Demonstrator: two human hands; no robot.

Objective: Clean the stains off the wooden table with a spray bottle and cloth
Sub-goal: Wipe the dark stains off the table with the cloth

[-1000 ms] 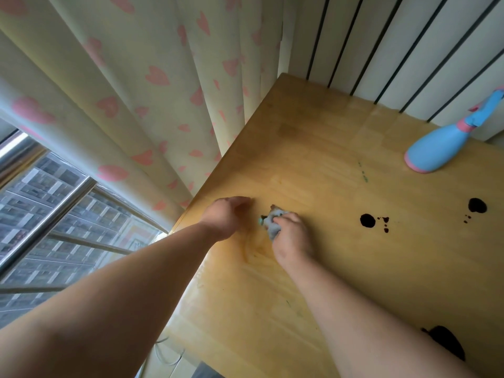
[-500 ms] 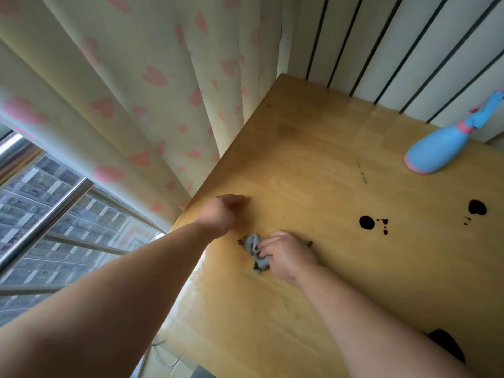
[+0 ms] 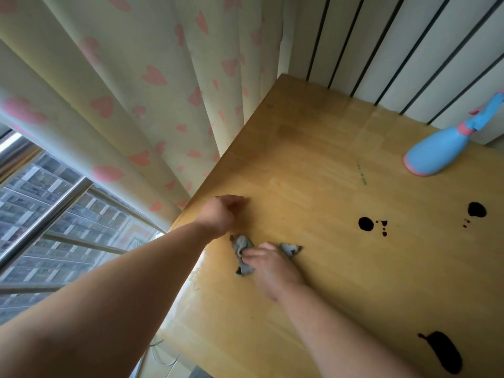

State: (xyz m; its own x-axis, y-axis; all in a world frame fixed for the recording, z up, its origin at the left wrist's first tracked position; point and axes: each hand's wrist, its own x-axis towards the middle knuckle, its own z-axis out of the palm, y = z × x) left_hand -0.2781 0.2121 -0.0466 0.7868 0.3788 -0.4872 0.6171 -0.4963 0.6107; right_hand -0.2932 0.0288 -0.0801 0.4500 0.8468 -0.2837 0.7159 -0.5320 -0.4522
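The wooden table (image 3: 313, 165) fills the right half of the view. My right hand (image 3: 268, 264) presses a small grey-green cloth (image 3: 241, 248) flat on the table near its left edge; cloth ends stick out on both sides of the fingers. My left hand (image 3: 221, 214) rests as a loose fist on the table edge just left of the cloth, holding nothing. Dark stains lie to the right: a round blot (image 3: 366, 224), another (image 3: 476, 209) farther right, and a long smear (image 3: 441, 353) at the near right. The blue and pink spray bottle (image 3: 441, 150) stands at the far right.
A cream curtain with pink hearts (image 3: 152, 85) hangs along the table's left edge. A white ribbed wall panel (image 3: 381, 47) stands behind the table. A window with a metal rail (image 3: 46, 214) is at lower left.
My right hand has slid the cloth toward me and a little left along the table. The cloth now lies more spread under the fingers. My left hand has stayed put.
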